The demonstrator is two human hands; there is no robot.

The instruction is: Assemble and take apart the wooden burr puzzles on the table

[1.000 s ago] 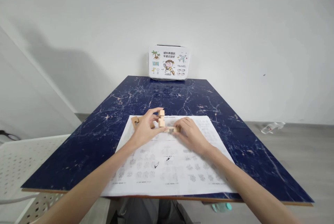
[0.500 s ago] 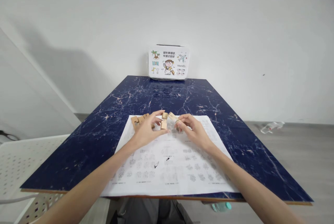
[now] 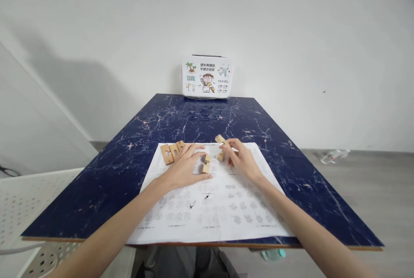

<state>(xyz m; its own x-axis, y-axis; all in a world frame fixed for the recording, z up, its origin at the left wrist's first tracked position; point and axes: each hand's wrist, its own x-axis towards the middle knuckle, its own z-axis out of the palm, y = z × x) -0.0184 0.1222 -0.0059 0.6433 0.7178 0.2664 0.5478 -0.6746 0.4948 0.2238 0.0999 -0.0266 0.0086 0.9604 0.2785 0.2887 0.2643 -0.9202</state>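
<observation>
My left hand (image 3: 183, 168) is low over the printed sheet (image 3: 213, 206), its thumb and forefinger around a notched wooden puzzle piece (image 3: 206, 168). My right hand (image 3: 241, 157) pinches a light wooden puzzle piece (image 3: 220, 139), which points up and left from the fingertips. Just below those fingers a smaller wooden block (image 3: 221, 157) shows; whether the hand touches it I cannot tell. Several flat wooden pieces with cutouts (image 3: 167, 154) lie at the sheet's upper left, partly covered by my left hand.
A white cartoon-printed case (image 3: 207, 77) stands against the wall at the far end of the blue marbled table (image 3: 207, 118). Two small dark-and-white slivers (image 3: 192, 204) lie on the sheet. A white perforated surface (image 3: 19, 213) is at left, and a plastic bottle (image 3: 273, 254) sits below the table.
My left hand has lowered with its notched piece toward the sheet. The right hand's piece has moved up and slightly right, away from the left one.
</observation>
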